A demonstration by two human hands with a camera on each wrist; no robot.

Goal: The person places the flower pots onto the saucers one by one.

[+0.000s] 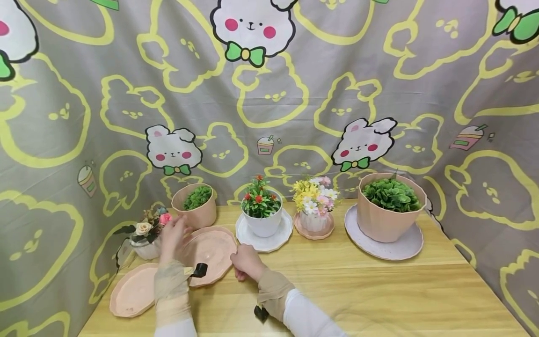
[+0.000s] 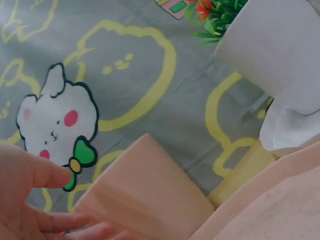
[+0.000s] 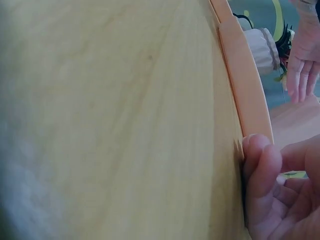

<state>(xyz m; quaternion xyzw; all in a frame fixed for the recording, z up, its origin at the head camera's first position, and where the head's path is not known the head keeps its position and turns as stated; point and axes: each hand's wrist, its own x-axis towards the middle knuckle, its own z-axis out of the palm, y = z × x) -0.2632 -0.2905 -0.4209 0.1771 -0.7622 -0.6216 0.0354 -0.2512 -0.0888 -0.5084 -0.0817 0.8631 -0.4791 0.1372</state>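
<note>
Just now the right hand (image 1: 246, 263) rests on the wooden surface (image 1: 379, 290) with its fingers (image 3: 260, 170) curled against the rim of the pink saucer (image 1: 210, 250), which lies directly ahead of them; the right wrist view shows the fingertips touching that rim edge, though whether they truly grip it I cannot tell. Beyond the saucer's far side, the left hand (image 1: 173, 236) hovers with fingers (image 2: 45, 175) straight and loosely apart, holding nothing, close beside the small pink pot of green leaves (image 1: 195, 206). To the left of those fingers stands a little white pot of roses (image 1: 145, 238); nearer the person lies a second pink saucer (image 1: 132, 290). Rightward of the right fingers sits a white pot with red flowers (image 1: 262, 210).
</note>
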